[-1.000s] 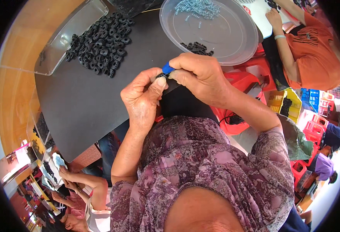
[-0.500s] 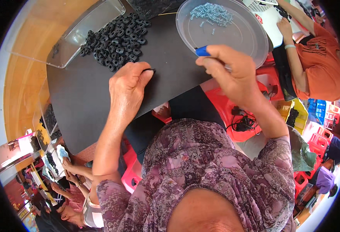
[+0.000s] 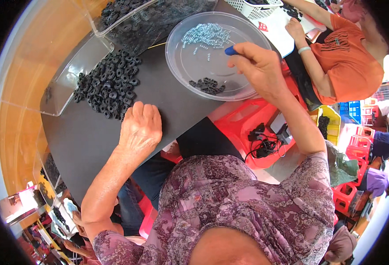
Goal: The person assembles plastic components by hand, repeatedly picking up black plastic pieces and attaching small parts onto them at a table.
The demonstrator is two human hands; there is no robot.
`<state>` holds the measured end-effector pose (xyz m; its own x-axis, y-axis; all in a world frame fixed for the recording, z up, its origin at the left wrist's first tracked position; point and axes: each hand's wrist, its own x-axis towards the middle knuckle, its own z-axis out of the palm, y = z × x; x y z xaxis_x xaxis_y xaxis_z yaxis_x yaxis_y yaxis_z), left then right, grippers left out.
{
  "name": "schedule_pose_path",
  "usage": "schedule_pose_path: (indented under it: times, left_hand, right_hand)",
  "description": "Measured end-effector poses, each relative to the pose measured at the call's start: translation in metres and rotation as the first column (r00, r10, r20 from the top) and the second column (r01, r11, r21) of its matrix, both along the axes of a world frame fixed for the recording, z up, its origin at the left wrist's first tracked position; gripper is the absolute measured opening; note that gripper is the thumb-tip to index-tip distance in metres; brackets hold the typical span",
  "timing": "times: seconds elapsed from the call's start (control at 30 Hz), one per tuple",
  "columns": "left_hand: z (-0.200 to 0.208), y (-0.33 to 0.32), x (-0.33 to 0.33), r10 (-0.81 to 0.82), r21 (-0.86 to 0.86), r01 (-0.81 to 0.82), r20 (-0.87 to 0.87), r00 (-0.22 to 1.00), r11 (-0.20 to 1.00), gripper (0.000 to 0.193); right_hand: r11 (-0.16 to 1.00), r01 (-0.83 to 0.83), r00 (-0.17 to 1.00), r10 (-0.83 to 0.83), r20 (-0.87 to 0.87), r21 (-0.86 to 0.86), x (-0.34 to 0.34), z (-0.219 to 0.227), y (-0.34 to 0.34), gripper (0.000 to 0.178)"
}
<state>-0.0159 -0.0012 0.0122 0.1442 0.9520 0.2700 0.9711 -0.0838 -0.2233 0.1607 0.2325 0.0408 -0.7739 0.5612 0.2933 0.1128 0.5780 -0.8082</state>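
1. Far over on the left, a clear plastic box lies tipped on the dark grey desk.
2. A heap of small black rubber rings spills out of that box onto the desk.
3. Just below the heap, the left hand rests palm down on the desk. Its fingers are close together and a little bent, with the tips just beside the nearest rings. It holds nothing that I can see.
4. Next comes a round clear plastic bowl on the desk. Inside it are a pile of small silver springs at the far side and a few black rings at the near side.
5. The right hand hangs over the bowl. Its fingers are pinched shut on a small blue tool, which sits just beside the springs.
6. On the far right, another person in an orange shirt sits at the desk.
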Motion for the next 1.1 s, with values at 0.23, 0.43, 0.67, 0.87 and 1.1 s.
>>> schedule_pose_path:
  times: [0.23,0.43,0.67,0.87,1.1]
  left_hand:
    - [-0.01,-0.001,0.001,0.044,0.146,-0.042,-0.005,0.999,0.988,0.016]
    - [-0.005,-0.006,0.001,0.046,0.143,-0.048,0.017,0.999,0.988,0.025]
    - [0.008,-0.013,0.004,0.065,0.038,-0.082,0.324,0.944,0.996,0.02]
    - [0.04,-0.007,0.002,0.016,0.085,-0.071,0.527,0.85,0.994,0.012]
    - [0.106,0.034,-0.019,0.121,0.038,-0.252,0.804,0.583,0.967,0.011]
  right_hand:
    - [0.915,-0.075,0.988,0.015,0.152,0.396,-0.039,-0.009,0.021,0.021]
    - [0.794,-0.183,0.929,-0.054,0.367,0.579,-0.067,-0.023,0.02,0.023]
    - [0.726,-0.19,0.932,-0.079,0.354,0.661,-0.062,-0.03,0.017,0.009]
    - [0.732,-0.236,0.92,-0.042,0.389,0.639,-0.06,-0.027,0.013,0.009]
    - [0.783,-0.197,0.954,0.014,0.3,0.59,-0.045,-0.02,0.015,0.012]
